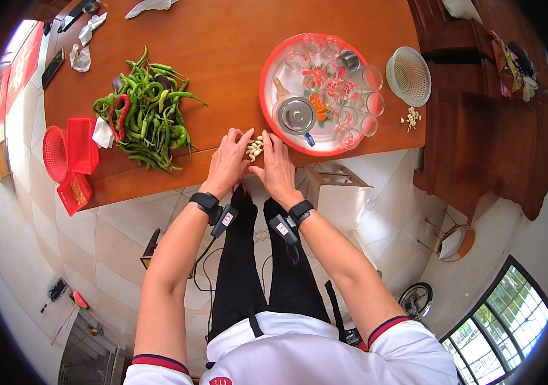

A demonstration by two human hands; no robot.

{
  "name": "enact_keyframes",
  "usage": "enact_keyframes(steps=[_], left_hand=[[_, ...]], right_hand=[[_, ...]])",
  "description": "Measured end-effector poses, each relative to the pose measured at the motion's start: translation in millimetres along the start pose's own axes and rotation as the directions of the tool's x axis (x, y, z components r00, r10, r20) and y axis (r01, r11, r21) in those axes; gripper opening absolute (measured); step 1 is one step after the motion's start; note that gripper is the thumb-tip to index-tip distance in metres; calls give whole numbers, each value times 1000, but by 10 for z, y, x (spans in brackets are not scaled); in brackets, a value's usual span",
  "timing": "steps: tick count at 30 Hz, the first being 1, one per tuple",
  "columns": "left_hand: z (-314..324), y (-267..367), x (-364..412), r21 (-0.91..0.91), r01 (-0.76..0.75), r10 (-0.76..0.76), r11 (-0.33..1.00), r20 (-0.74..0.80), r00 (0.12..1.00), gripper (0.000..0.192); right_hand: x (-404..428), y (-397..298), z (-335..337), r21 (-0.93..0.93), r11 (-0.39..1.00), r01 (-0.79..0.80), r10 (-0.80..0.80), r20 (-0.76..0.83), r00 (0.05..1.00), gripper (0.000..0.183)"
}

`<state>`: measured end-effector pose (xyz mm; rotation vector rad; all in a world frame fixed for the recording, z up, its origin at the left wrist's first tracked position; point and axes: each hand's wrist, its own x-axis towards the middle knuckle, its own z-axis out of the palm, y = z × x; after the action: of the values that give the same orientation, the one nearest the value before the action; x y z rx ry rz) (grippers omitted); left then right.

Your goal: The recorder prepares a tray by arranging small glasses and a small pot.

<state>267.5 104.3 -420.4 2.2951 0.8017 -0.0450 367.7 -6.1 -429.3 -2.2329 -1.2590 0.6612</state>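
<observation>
On the near edge of a wooden table (225, 33), a small heap of peeled garlic cloves (254, 148) lies between my two hands. My left hand (225, 163) rests at the heap's left side, fingers apart and pointing away from me. Cupped along the opposite side is my right hand (276, 166), its fingertips close to the rim of a round red-edged tray (268, 96). Neither palm appears to hold anything, though the undersides of both hands are hidden. A second scatter of garlic cloves (412, 119) sits at the table's right end, beside a pale plastic basket (408, 77).
Several drinking glasses (372, 78), a steel cup (350, 60) and a lidded teapot (298, 115) stand on the tray. Left of my hands spreads a pile of green chili peppers (151, 120), near red plastic baskets (83, 144). A phone (53, 67) and crumpled tissue (80, 58) lie farther left.
</observation>
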Motion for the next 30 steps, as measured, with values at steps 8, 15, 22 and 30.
enact_keyframes(steps=[8,15,22,30], left_hand=[[158,-55,108,-125,89,-99,988,-72,993,57],[181,-153,126,-208,130,-136,969,-15,991,40],[184,-171,167,-463,192,-230,865,-26,973,27],[301,-340,176,-807,413,-333,421,286,898,24]], right_hand=[[43,18,148,101,990,-94,100,-63,993,63],[111,-6,163,182,977,-110,120,-50,991,47],[151,-20,230,282,955,-93,131,-122,984,36],[179,-59,295,463,866,-189,260,-95,961,30]])
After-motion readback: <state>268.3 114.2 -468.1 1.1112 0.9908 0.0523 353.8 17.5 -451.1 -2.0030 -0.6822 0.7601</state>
